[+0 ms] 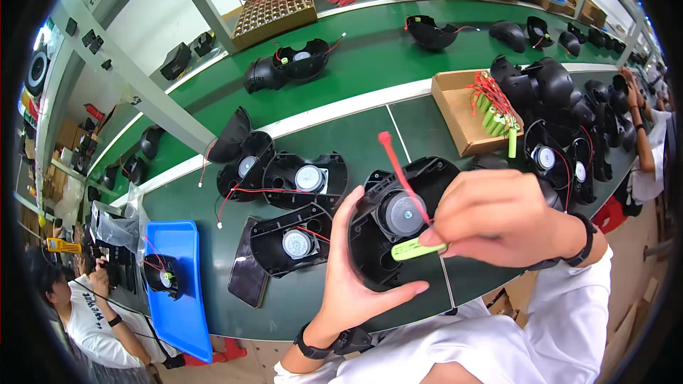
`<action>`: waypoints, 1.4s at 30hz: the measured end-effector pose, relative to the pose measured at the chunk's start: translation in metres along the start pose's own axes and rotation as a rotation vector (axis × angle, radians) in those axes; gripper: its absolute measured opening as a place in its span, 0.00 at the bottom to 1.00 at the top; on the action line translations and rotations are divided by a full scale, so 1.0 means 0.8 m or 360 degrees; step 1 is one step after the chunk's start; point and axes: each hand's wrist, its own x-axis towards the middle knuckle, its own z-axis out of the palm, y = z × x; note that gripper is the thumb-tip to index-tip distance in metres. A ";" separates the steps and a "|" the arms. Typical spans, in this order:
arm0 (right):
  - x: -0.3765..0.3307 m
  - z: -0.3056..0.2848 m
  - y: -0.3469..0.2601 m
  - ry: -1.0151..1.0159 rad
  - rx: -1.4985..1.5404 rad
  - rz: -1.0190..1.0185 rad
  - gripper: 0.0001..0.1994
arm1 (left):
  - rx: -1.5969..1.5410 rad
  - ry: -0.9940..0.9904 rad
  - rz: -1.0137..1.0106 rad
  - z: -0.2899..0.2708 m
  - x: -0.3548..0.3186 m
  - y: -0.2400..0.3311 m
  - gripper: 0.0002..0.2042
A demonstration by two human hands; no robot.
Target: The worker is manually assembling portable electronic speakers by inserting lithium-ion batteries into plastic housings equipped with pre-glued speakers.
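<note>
My left hand [345,281] cups the near left side of a black plastic speaker housing [368,259], thumb stretched along its lower rim. Inside the housing sits a round grey speaker driver [404,213]. Between the fingers and thumb of my right hand [498,217] is a green cylindrical battery cell [414,249], held over the lower part of the housing. Its red wire lead [400,167] rises past the driver. To the left lie open housings with drivers, among them one [299,243] partly over a dark flat phone-like slab [245,274].
A cardboard box [455,124] of green cells with red leads stands behind my right hand, beside piled black shells [551,85]. A blue tray [174,313] is at left. Beyond runs a green conveyor [370,50] carrying housings. Other people work across it and on both sides.
</note>
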 end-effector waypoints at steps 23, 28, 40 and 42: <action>0.004 0.021 -0.003 -0.0457 -0.0346 -0.0106 0.17 | 0.0428 0.0133 0.0064 0.008 0.003 0.001 0.46; 0.002 0.043 -0.019 -0.0183 -0.0836 -0.0154 0.17 | 0.0427 0.0249 0.0079 0.014 0.001 -0.005 0.45; 0.016 0.041 -0.016 -0.0320 -0.0460 0.0009 0.12 | 0.0378 0.0264 0.0113 0.006 0.001 -0.006 0.45; 0.014 0.044 -0.014 -0.0340 -0.0624 -0.0028 0.12 | 0.0531 0.0297 0.0182 0.003 0.004 -0.008 0.44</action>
